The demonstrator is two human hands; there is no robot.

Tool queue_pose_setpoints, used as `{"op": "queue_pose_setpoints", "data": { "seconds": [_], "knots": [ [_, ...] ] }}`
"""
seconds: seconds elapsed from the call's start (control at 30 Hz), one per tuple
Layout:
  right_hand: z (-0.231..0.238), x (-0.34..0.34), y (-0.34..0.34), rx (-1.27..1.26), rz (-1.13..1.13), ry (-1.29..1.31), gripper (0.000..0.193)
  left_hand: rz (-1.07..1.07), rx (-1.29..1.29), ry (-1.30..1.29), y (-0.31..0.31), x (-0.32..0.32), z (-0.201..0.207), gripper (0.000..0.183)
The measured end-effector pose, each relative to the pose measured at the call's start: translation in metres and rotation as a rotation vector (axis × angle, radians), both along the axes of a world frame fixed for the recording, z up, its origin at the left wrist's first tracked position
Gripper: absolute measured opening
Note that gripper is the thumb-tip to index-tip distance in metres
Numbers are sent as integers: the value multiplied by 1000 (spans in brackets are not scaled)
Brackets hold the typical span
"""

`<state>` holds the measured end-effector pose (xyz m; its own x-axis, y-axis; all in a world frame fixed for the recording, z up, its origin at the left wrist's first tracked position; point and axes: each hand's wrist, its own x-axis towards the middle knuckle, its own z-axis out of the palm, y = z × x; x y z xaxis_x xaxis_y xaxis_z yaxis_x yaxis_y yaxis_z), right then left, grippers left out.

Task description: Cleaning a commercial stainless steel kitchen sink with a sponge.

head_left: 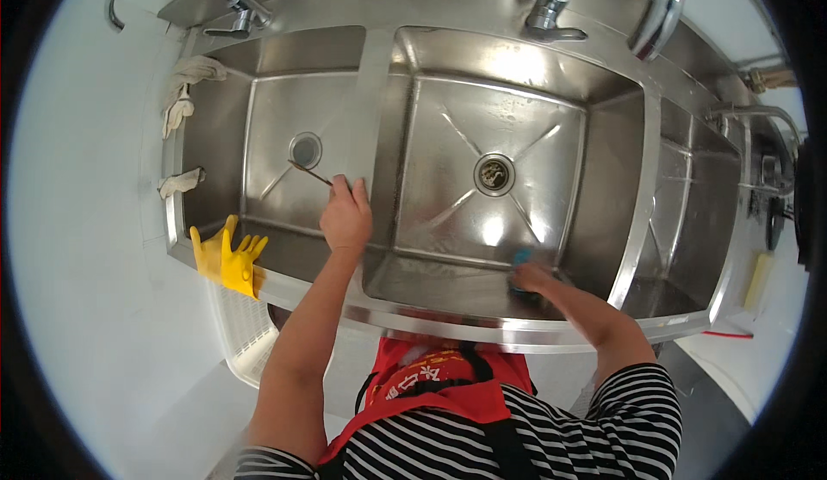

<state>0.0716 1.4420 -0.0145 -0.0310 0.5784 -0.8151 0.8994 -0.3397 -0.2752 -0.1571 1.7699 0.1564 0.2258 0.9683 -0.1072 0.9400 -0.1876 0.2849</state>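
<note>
My left hand [347, 215] is closed around a thin, dark, rod-like tool [308, 171], beside the divider [369, 127] between two stainless steel basins. Its tip points toward the drain [305, 150] of the left basin [293, 101]; its exact kind I cannot make out. Low in the middle basin [457, 118], my right hand [534, 278] is closed on a blue scrubbing pad [521, 259], held near the front wall. Motion blurs that hand a little. Bits of debris sit in the middle drain [494, 175].
Yellow rubber gloves [233, 260] hang over the left front corner. Off-white cloth gloves [178, 111] lie on the left rim. Faucets [551, 11] rise along the back. A third basin [680, 222] is at the right, and a white plastic basket [241, 329] stands below left.
</note>
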Motion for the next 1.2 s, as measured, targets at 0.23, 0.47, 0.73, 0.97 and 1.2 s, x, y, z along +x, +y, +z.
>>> {"op": "queue_pose_setpoints", "data": {
  "seconds": [0.23,0.47,0.73,0.97,1.2],
  "knots": [
    [-82,-113,73,347,-75,476,28,2,-13,-30,-2,3,0,35],
    [12,-177,151,407,-223,805,36,15,-76,-20,2,-1,1,33],
    [138,6,-20,98,-358,438,34,7,-41,-50,1,1,7,37],
    [79,-52,46,-57,-302,382,40,39,-44,-40,-2,4,1,36],
    [78,-124,96,358,-381,708,37,-2,-16,-48,1,0,0,33]
  ]
}}
